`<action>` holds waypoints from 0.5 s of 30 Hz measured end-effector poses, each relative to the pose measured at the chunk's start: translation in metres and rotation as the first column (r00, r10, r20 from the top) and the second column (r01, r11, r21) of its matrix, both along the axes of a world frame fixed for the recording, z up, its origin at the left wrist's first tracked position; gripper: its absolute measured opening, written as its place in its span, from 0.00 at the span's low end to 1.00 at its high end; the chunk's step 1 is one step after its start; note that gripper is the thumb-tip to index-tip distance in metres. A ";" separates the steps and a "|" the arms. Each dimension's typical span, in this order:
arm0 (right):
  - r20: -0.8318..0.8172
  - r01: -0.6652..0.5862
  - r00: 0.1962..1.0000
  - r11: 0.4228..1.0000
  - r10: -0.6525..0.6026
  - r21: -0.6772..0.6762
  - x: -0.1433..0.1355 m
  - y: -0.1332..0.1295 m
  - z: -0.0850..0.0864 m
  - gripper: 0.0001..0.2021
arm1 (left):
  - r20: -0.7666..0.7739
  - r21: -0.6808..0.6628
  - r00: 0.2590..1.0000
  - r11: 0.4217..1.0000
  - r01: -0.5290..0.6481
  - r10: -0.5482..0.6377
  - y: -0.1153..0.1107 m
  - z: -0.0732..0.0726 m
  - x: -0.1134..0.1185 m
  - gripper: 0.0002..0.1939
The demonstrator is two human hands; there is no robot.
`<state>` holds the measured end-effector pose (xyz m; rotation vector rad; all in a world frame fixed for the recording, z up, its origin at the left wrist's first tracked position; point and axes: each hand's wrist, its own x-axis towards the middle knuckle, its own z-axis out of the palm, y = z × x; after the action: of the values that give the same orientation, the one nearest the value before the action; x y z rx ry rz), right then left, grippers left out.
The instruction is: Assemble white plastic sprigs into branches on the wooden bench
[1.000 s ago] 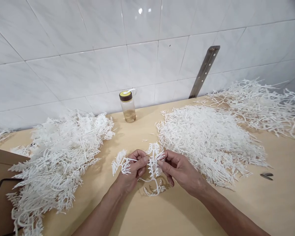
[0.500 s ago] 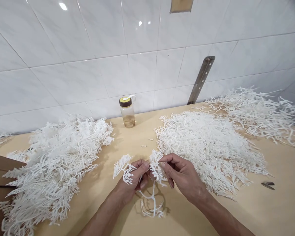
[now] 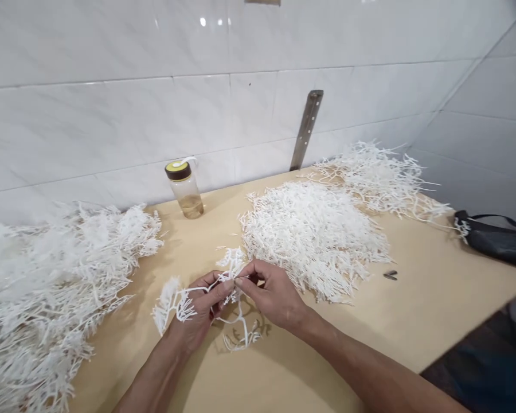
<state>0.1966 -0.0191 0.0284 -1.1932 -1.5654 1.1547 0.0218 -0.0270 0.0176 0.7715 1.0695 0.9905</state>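
Observation:
A white branching plastic sprig (image 3: 242,324) with fringed tips hangs between my hands, over the tan table. My left hand (image 3: 204,307) pinches its stems between thumb and fingers, and one fringed tip sticks out to the left over the wrist. Thumb and forefinger of my right hand (image 3: 269,289) meet on the same sprig, close to my left thumb. Just beyond my right hand lies a heap of white fringed pieces (image 3: 313,235). A larger heap of white sprigs (image 3: 55,269) covers the left side.
A clear bottle (image 3: 187,192) with a dark and yellow lid stands near the tiled wall. A metal strip (image 3: 307,131) leans there. More white stems (image 3: 378,178) lie at the back right, near a black bag (image 3: 499,238). Small dark pieces (image 3: 390,275) sit right of centre.
The view has turned to the right, bringing the black bag and table edge into sight. My right fingertips have come closer to my left thumb, and the sprig has shifted in my hands.

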 end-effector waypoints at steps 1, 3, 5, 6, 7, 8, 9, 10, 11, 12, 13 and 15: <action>-0.003 -0.007 1.000 1.000 0.007 -0.004 0.000 0.000 0.000 0.08 | -0.018 0.008 1.000 1.000 -0.018 0.018 0.000 0.000 0.001 0.17; -0.008 -0.017 1.000 1.000 0.017 -0.011 0.000 -0.001 0.000 0.08 | -0.046 0.021 0.998 0.999 -0.041 0.042 0.000 0.000 0.003 0.18; -0.012 -0.021 1.000 0.999 0.021 -0.025 0.000 -0.002 0.000 0.09 | -0.068 0.033 0.996 0.998 -0.062 0.064 -0.001 0.000 0.005 0.18; -0.011 -0.024 1.000 0.999 0.024 -0.033 0.000 -0.002 0.000 0.09 | -0.078 0.041 0.994 0.997 -0.073 0.076 -0.001 0.000 0.005 0.18; -0.006 -0.030 1.000 0.999 0.030 -0.042 0.000 -0.002 -0.001 0.09 | -0.086 0.049 0.992 0.995 -0.087 0.091 -0.001 -0.001 0.006 0.18; 0.006 -0.037 0.999 0.998 0.038 -0.050 0.001 -0.003 -0.001 0.09 | -0.090 0.054 0.990 0.994 -0.100 0.105 -0.001 -0.001 0.006 0.18; 0.027 -0.049 0.998 0.997 0.051 -0.057 0.001 -0.003 -0.001 0.09 | -0.085 0.051 0.990 0.993 -0.107 0.111 -0.001 -0.001 0.007 0.18; 0.053 -0.066 0.996 0.996 0.069 -0.060 0.002 -0.003 -0.001 0.09 | -0.073 0.042 0.991 0.993 -0.107 0.110 -0.001 -0.001 0.007 0.19; 0.078 -0.082 0.993 0.995 0.087 -0.061 0.003 -0.003 0.000 0.10 | -0.054 0.026 0.993 0.995 -0.100 0.101 -0.001 -0.002 0.006 0.19; 0.094 -0.089 0.991 0.994 0.094 -0.056 0.004 -0.003 0.001 0.09 | -0.031 0.008 0.997 0.997 -0.077 0.077 -0.001 -0.002 0.006 0.19; 0.103 -0.087 0.990 0.995 0.091 -0.043 0.007 -0.003 0.002 0.08 | -0.013 -0.004 0.998 0.998 -0.059 0.059 -0.001 -0.002 0.005 0.19; 0.081 -0.012 0.997 1.000 0.012 0.001 0.012 -0.002 0.005 0.06 | -0.008 0.002 0.999 0.999 -0.037 0.037 -0.001 -0.002 0.003 0.18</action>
<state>0.2086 -0.0210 0.0334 -1.2441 -1.6359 1.1251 0.0251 -0.0282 0.0161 0.7598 1.0934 1.0207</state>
